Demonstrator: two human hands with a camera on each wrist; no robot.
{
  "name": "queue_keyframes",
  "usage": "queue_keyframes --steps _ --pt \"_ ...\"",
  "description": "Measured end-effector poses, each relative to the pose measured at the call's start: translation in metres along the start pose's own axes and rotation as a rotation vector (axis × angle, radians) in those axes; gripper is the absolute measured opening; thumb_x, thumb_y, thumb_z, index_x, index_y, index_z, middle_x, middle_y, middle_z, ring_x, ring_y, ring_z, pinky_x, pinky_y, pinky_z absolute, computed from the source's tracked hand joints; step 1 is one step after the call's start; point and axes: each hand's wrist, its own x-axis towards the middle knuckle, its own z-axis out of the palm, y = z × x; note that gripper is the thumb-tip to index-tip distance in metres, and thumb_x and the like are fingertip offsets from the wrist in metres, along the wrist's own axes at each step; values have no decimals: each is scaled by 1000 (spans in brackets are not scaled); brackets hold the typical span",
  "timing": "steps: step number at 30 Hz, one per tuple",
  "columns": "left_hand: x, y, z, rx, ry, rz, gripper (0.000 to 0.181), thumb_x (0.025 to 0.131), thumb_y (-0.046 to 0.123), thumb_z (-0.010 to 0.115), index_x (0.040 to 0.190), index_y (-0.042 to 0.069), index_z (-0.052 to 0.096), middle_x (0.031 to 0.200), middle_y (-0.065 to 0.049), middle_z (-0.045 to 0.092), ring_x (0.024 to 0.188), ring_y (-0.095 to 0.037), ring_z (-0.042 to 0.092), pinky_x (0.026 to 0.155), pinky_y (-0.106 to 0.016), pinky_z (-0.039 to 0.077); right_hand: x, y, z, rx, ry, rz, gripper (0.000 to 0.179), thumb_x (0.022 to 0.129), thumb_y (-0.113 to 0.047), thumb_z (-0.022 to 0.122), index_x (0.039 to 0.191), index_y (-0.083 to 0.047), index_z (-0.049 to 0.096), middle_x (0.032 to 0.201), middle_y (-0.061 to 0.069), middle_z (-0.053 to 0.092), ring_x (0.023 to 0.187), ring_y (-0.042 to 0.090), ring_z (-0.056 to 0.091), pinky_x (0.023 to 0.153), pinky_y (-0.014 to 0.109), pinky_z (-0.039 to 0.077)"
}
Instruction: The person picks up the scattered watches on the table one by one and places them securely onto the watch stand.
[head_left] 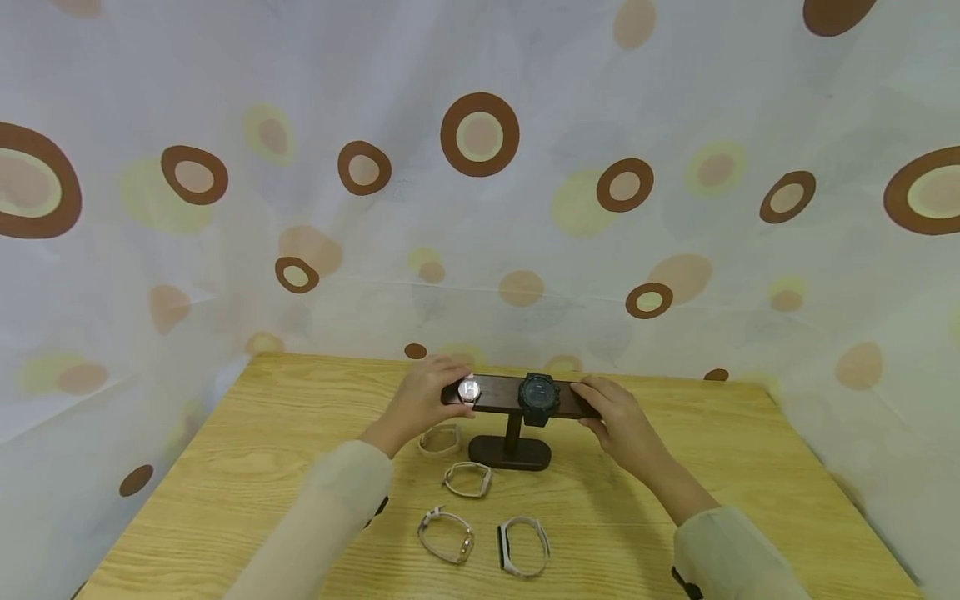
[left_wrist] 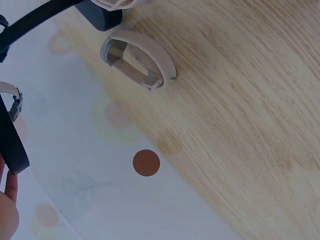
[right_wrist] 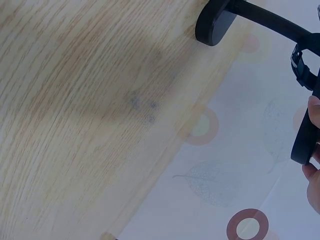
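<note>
A dark watch stand (head_left: 498, 392) stands on the table, its horizontal bar raised on a post over an oval base (head_left: 510, 454). My left hand (head_left: 423, 396) grips the bar's left end, thumb below and fingers above, close beside a small light-faced watch (head_left: 469, 390) strapped round it. At the other end, my right hand (head_left: 618, 421) holds the bar between thumb and fingers. A bulky black watch (head_left: 538, 393) sits on the bar right of its middle. Only parts of the hands show in the wrist views.
Several light-banded watches lie in front of the stand: a pale one (head_left: 438, 453) by my left wrist, another (head_left: 486, 482) nearer, one with a gold-coloured part (head_left: 467, 546), and a white band with a dark face (head_left: 503, 548). A patterned cloth (head_left: 480, 242) hangs behind the wooden table (head_left: 285, 467).
</note>
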Motion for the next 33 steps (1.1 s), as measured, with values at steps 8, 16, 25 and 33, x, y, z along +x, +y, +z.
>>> queue_keyframes --steps 8,16,25,33 --pt "4 9 5 25 13 -4 60 63 35 82 112 4 66 116 -10 65 113 -28 56 101 -48 42 0 -1 2 -1 8 2 52 65 5 78 114 4 61 111 19 61 103 35 58 85 48 51" --pt "8 14 10 52 37 17 59 62 37 82 110 6 68 111 -7 68 110 -26 57 98 -44 44 1 -3 0 -21 17 -6 52 64 7 78 113 4 61 111 19 61 103 35 58 85 47 51" --pt "11 21 16 27 48 35 58 61 35 83 109 5 68 106 -7 69 102 -24 57 94 -42 46 2 -6 -1 -12 18 -17 51 64 7 78 112 4 62 109 18 61 101 35 59 85 47 51" --pt "10 25 16 13 53 24 58 62 35 82 110 6 68 106 -5 69 101 -21 56 94 -41 45 1 -7 0 -18 27 -15 51 64 6 78 112 4 62 109 18 61 101 34 58 85 47 51"
